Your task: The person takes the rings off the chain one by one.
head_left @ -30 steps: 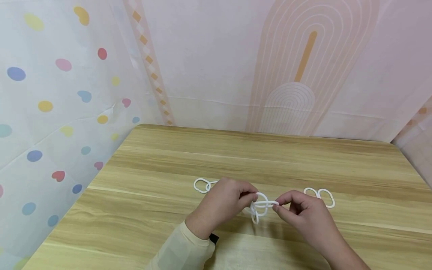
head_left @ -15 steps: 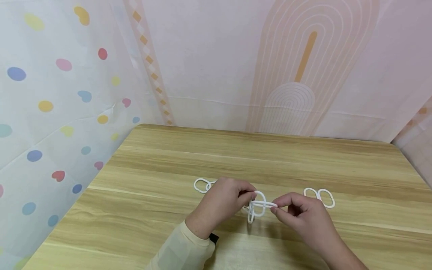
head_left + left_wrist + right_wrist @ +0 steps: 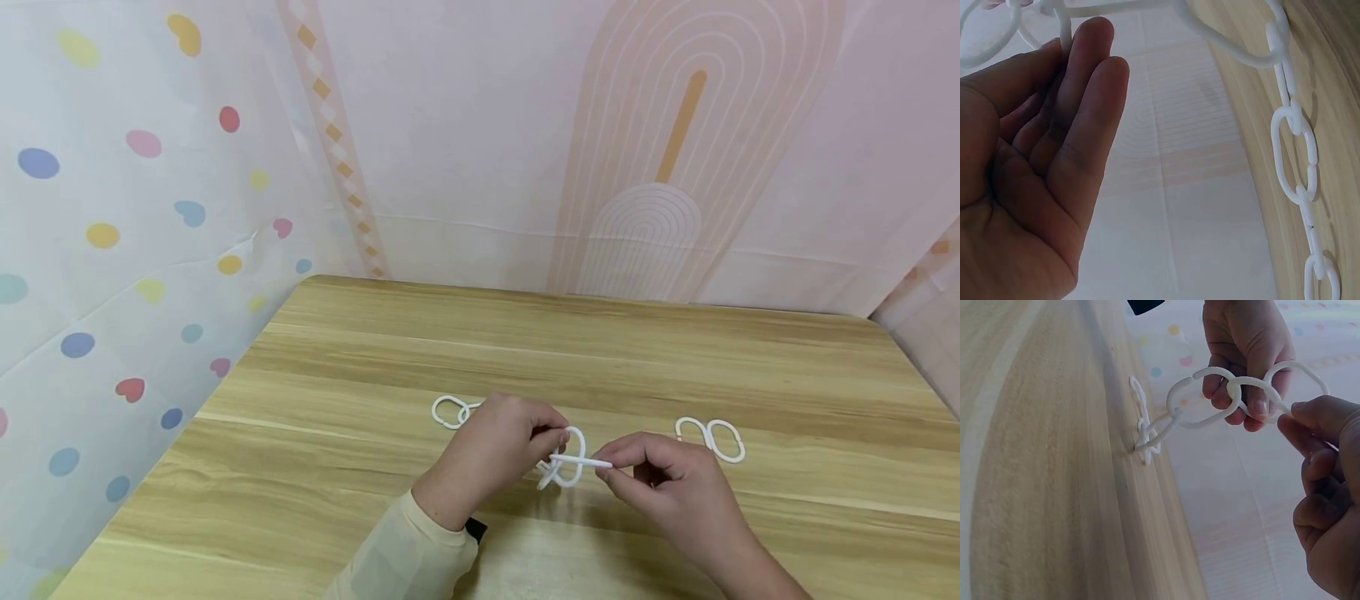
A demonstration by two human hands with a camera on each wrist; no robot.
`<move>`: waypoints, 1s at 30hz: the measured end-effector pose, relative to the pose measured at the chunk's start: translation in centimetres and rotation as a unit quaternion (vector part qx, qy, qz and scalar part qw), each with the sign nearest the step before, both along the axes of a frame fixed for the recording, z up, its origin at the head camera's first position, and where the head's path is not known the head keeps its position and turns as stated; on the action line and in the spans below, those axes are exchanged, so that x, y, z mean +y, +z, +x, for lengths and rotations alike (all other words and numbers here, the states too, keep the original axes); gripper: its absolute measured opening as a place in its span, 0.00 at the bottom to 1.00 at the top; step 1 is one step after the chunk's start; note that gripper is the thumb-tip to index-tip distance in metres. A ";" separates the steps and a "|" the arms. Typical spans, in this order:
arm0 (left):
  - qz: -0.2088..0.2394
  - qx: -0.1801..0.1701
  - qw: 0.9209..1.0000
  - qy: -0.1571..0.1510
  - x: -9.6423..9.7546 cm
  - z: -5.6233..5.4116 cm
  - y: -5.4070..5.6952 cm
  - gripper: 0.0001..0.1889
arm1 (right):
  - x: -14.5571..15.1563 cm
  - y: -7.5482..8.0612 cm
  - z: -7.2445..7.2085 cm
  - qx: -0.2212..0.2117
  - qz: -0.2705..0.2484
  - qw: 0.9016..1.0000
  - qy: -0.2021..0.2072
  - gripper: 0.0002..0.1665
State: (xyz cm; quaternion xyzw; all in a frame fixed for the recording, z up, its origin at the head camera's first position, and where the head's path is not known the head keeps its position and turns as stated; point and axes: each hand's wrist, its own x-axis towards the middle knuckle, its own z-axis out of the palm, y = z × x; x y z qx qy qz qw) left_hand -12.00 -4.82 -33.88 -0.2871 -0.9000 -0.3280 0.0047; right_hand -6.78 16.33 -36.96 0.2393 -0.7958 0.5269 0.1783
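Several white oval plastic chain links hang joined between the two hands, over the table. My left hand [image 3: 502,450] pinches one link [image 3: 1300,364] between thumb and fingers. My right hand [image 3: 675,483] pinches the end of another link [image 3: 592,462] with thumb and forefinger; in the head view it lies nearly edge-on across the left hand's link. In the right wrist view, a link with a gap [image 3: 1202,424] in its side hangs from the right hand's link. More chain trails from it down to the table.
Left of the hands, white links [image 3: 435,410] lie on the wooden table [image 3: 480,342], partly hidden by the left hand. Two white links [image 3: 739,448] lie side by side beyond the right hand. A patterned cloth [image 3: 465,125] hangs behind the table.
My right hand has moved slightly left and down, turning its link from a visible loop to nearly edge-on. The hanging links have swung left. My left hand stays in place.
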 end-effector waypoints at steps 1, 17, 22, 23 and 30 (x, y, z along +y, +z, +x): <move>0.000 -0.001 1.000 -0.001 0.0 0.0 0.0 0.06 | 0.0 0.0 0.0 0.001 -0.003 1.000 0.004 0.17; 0.000 0.000 1.000 -0.006 0.0 0.0 -0.1 0.05 | 0.2 -0.1 0.0 0.003 -0.040 0.999 -0.018 0.21; -0.001 -0.005 1.000 -0.006 0.0 0.1 0.0 0.05 | 0.5 0.0 -0.1 0.008 -0.034 0.998 -0.046 0.22; -0.002 -0.006 1.000 -0.006 0.0 0.1 0.0 0.05 | 0.5 0.0 -0.2 0.012 -0.034 0.998 -0.052 0.22; -0.008 -0.006 1.000 -0.009 0.0 0.0 0.1 0.05 | 0.6 0.4 -0.3 0.010 -0.027 0.996 -0.081 0.17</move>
